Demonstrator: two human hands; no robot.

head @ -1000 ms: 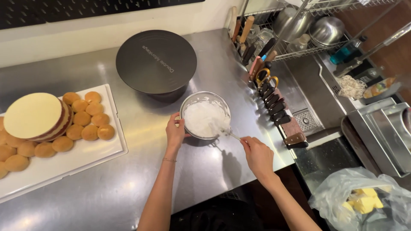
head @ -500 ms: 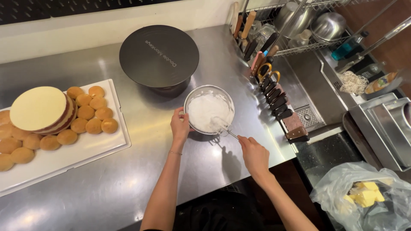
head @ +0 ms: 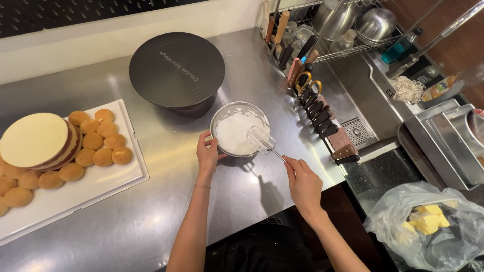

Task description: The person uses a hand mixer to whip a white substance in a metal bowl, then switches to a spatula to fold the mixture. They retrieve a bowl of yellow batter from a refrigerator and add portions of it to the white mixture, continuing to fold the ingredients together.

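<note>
bowl [head: 240,132] before turntable [head: 176,69] | tray [head: 75,196] left | knives [head: 317,108] right

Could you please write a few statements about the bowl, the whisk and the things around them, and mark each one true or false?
1. The left hand rests on the rim of the metal bowl. True.
2. The right hand holds a wooden spoon. False: it holds a wire whisk, whose head is over the white cream in the bowl.
3. The black turntable stands behind the bowl, toward the wall. True.
4. The small round cakes lie in the bowl. False: they lie on the white tray, at the left of the counter.
5. The plastic bag with yellow blocks sits on the tray. False: it is at the lower right, off the counter.
</note>
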